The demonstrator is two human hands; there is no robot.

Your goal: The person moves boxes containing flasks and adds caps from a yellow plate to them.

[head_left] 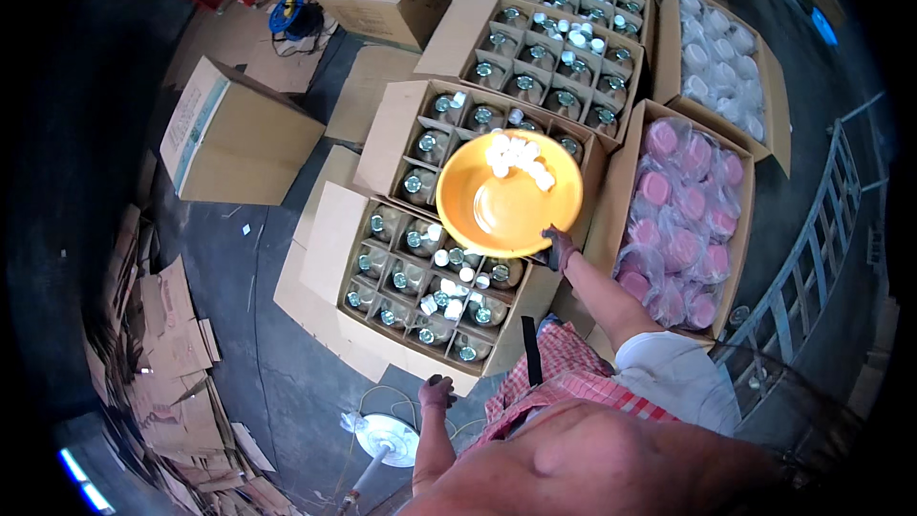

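Note:
My right hand [558, 248], in a dark glove, is closed on the near right rim of a yellow-orange basin [458, 186]. Several small white caps [516, 155] lie in the far part of the basin. The basin is held over a carton [392, 139] of glass bottles in cardboard dividers. Nearer to me, another divided carton [330, 229] holds glass bottles [405, 277], with several white caps [441, 300] lying loose among them. My left hand [437, 392], also gloved, is beside this carton's near edge. Its fingers are curled, and whatever they may hold is hidden.
More bottle cartons [458, 38] with loose caps extend away. At right are boxes of bagged pink pieces [682, 248] and bagged whitish pieces [721, 57], plus a metal ladder [807, 263]. Closed cartons [248, 139], flattened cardboard [172, 315] and a blue cable reel [296, 17] lie left; a round white base [390, 440] stands near me.

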